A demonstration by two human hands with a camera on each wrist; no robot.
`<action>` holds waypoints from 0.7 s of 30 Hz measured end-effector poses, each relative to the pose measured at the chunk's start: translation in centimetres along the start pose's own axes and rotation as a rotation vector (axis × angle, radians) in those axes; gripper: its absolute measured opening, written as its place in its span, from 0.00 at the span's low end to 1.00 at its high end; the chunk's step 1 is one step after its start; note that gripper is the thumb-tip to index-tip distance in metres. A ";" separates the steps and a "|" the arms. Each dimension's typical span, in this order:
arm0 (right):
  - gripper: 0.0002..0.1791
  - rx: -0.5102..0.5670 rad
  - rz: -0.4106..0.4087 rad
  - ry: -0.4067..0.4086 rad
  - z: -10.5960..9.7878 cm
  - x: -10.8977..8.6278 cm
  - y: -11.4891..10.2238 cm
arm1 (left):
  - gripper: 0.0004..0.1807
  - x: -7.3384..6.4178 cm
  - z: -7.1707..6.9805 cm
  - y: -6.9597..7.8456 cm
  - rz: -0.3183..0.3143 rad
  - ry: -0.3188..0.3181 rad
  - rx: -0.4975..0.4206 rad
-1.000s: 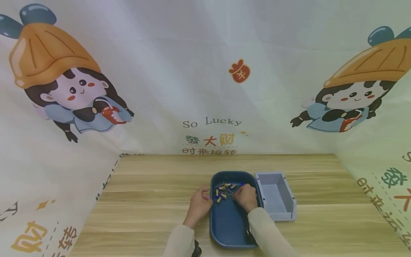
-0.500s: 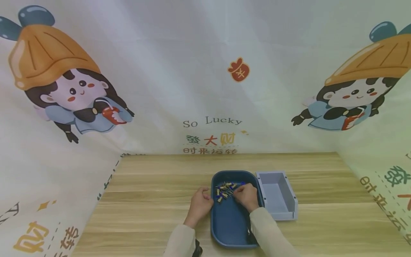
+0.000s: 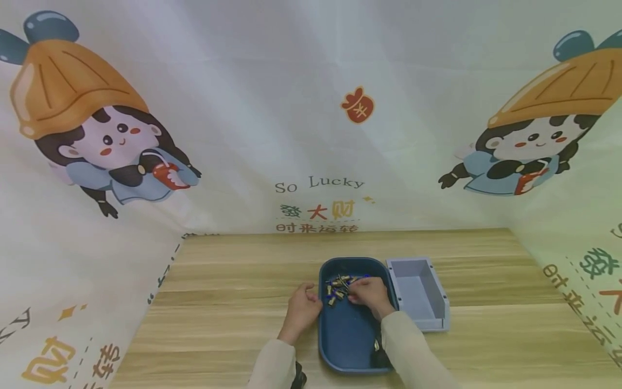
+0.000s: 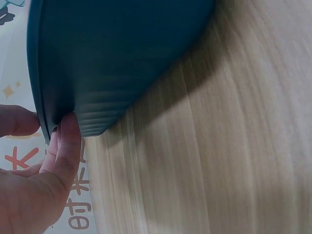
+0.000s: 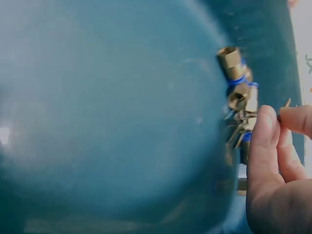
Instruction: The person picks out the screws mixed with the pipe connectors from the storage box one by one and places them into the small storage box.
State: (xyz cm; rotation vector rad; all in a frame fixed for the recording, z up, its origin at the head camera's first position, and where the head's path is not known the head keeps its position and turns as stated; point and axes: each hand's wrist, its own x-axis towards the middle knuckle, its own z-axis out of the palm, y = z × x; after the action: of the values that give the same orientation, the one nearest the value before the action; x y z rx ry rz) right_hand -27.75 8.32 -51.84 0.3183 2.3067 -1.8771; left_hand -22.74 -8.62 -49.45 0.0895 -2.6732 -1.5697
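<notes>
My left hand (image 3: 302,312) holds the left rim of a dark blue oval tray (image 3: 346,343), thumb on one side of the rim and fingers under it, as the left wrist view shows. Inside the tray's far half lies a pile of brass fittings with blue rings (image 5: 234,68), mixed with thin screws (image 5: 238,135). Over the right side of this pile is my right hand (image 3: 373,294). Between its thumb and fingers it pinches a small screw (image 5: 288,103), whose threaded end sticks out; the rest is hidden by the fingers.
A grey open-fronted bin (image 3: 443,324) stands against the tray's right side on the wooden table (image 3: 218,302). Behind and at both sides hangs a printed white cloth (image 3: 262,119).
My right hand has shifted slightly left and farther over the pile of fittings and screws. The left hand keeps its place at the tray's rim.
</notes>
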 end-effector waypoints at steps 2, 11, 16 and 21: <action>0.12 0.056 0.017 -0.021 0.0 -0.2 -0.4 | 0.27 0.0 0.1 0.0 -0.010 0.001 0.000; 0.09 0.179 0.064 -0.086 -0.4 -0.9 -1.8 | 0.28 -0.1 0.3 0.0 -0.024 -0.014 0.001; 0.09 0.092 0.013 -0.094 -1.7 -1.2 -2.8 | 0.28 -0.1 0.1 0.0 -0.025 -0.019 -0.008; 0.10 -0.012 -0.015 -0.069 -4.4 -1.3 -3.6 | 0.29 0.0 0.1 0.0 -0.032 -0.018 -0.010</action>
State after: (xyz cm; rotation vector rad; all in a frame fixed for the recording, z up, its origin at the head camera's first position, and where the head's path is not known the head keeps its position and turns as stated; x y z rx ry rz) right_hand -27.32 11.80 -47.20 0.2321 2.2804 -1.8503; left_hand -22.75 -8.53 -49.53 0.1194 -2.6906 -1.6005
